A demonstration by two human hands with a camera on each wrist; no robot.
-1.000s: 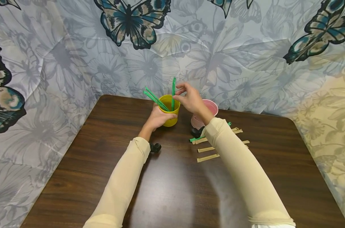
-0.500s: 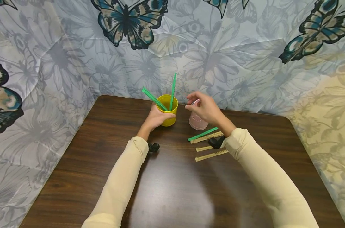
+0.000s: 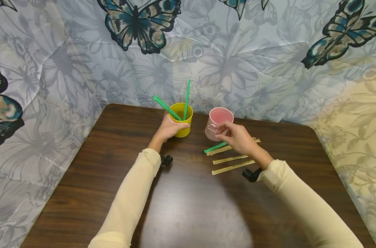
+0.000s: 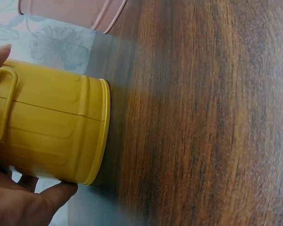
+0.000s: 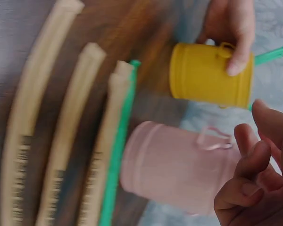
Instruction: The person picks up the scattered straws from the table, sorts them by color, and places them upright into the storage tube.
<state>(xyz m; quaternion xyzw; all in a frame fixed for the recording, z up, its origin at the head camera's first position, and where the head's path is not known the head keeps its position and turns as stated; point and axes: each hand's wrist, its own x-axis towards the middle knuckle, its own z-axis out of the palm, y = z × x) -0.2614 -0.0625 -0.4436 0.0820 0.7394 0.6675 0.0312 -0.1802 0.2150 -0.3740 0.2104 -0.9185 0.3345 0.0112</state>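
My left hand (image 3: 168, 129) grips a small yellow bucket (image 3: 184, 131) near the table's back edge, its thumb against the front just below the rim. Wrapped green straws (image 3: 163, 104) lean left in the bucket, and another green straw (image 3: 187, 98) stands nearly upright in it. My right hand (image 3: 237, 137) has loosely bent fingers with nothing between them. It hovers in front of a pink bucket (image 3: 211, 133), over a green straw (image 3: 215, 147) and tan wrapped straws (image 3: 233, 167) on the table. In the right wrist view the pink bucket's wire handle (image 5: 216, 134) shows beside the fingers.
A dark wooden table (image 3: 188, 206) carries everything. Directly behind its back edge hangs a butterfly-patterned cloth (image 3: 163, 72). Black wrist cameras (image 3: 251, 175) sit under both wrists.
My right hand has let go of the upright green straw in the yellow bucket and moved right and toward me, past the pink bucket. My left hand keeps its grip on the yellow bucket.
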